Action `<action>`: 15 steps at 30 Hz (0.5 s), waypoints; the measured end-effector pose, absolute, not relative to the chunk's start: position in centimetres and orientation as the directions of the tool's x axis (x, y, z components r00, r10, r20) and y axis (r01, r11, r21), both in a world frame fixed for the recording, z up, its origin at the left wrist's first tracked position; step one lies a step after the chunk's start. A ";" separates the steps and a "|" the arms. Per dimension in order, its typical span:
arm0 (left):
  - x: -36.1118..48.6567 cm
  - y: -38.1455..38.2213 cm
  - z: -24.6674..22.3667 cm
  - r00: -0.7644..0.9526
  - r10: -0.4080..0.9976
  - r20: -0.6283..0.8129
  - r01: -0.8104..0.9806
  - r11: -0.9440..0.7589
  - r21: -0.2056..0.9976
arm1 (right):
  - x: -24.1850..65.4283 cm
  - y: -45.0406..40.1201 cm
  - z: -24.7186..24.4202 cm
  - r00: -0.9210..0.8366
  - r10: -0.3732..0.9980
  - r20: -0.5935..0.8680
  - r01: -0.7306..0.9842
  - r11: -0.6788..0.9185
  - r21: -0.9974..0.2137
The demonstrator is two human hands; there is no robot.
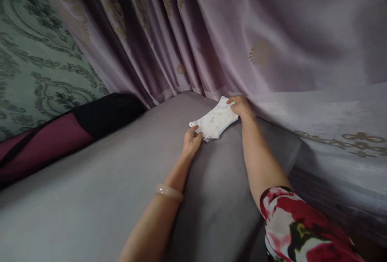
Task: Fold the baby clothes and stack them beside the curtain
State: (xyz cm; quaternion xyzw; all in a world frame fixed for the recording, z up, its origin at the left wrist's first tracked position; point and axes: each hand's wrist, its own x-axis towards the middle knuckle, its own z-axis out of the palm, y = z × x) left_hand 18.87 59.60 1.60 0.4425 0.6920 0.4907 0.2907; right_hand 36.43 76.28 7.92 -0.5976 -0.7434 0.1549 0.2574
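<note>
A small white cloth garment (215, 121) with faint grey prints and a light blue edge lies spread near the far corner of a grey padded surface (127, 165). At its near left end, my left hand (192, 139) pinches the edge between thumb and fingers. My right hand (240, 106) is closed on the opposite end, at the upper right. The fabric stretches between the two hands, low over the surface.
Purple curtains (205, 52) hang along the far and right sides, touching the surface's edge. A black and maroon long bag (105, 117) lies at the left against the green patterned wall (54, 60). Dark floor shows at lower right.
</note>
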 end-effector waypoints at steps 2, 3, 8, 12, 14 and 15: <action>19.0 59.2 1.5 -0.423 0.890 0.168 0.539 0.098 0.837 | 36.3 76.3 7.1 -0.128 0.978 0.162 0.844 0.193 -0.501; 19.0 58.9 1.5 -0.407 0.882 0.239 0.633 0.084 0.770 | 36.2 76.4 6.6 -0.115 0.985 0.131 0.859 0.165 -0.484; 19.0 58.2 0.9 -0.373 0.863 0.341 0.794 0.107 0.598 | 35.8 76.6 5.5 -0.069 0.998 0.007 0.911 0.066 -0.408; 18.9 58.1 0.4 -0.389 0.841 0.375 0.806 0.113 0.581 | 35.3 76.5 5.5 -0.039 0.999 -0.004 0.928 0.035 -0.370; 18.9 58.1 0.2 -0.393 0.833 0.390 0.810 0.112 0.576 | 34.9 76.1 5.5 -0.030 0.999 0.025 0.938 0.037 -0.346; 19.0 58.1 0.2 -0.395 0.829 0.397 0.813 0.113 0.572 | 34.7 75.9 5.5 -0.034 0.998 0.054 0.943 0.050 -0.330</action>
